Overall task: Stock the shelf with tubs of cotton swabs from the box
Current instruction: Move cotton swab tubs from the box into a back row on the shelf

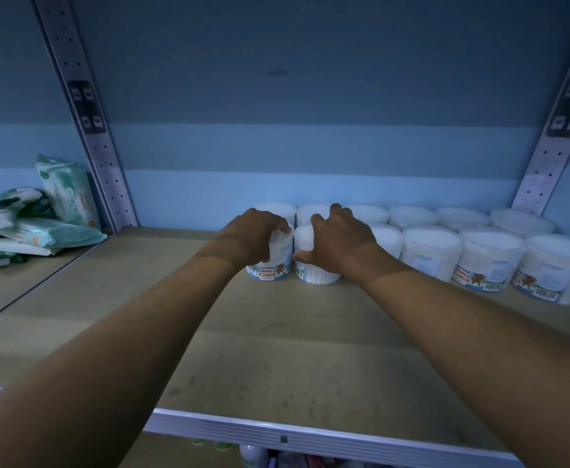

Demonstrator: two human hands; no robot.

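We see left hand (pixel 254 236) fingers curled round one tub (pixel 274 256) on shelf (pixel 276 359), right hand (pixel 337 243) fingers spread gripping neighbouring tub (pixel 312 261).

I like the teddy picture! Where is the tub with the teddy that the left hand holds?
In the head view, the round clear plastic tub with the teddy label stands mid-shelf under the left hand, at the left end of the front row.

Dim, bluish light throughout, brightest on the far back panel (pixel 310 190) low down, with wide-angle bending and softness at the edges.
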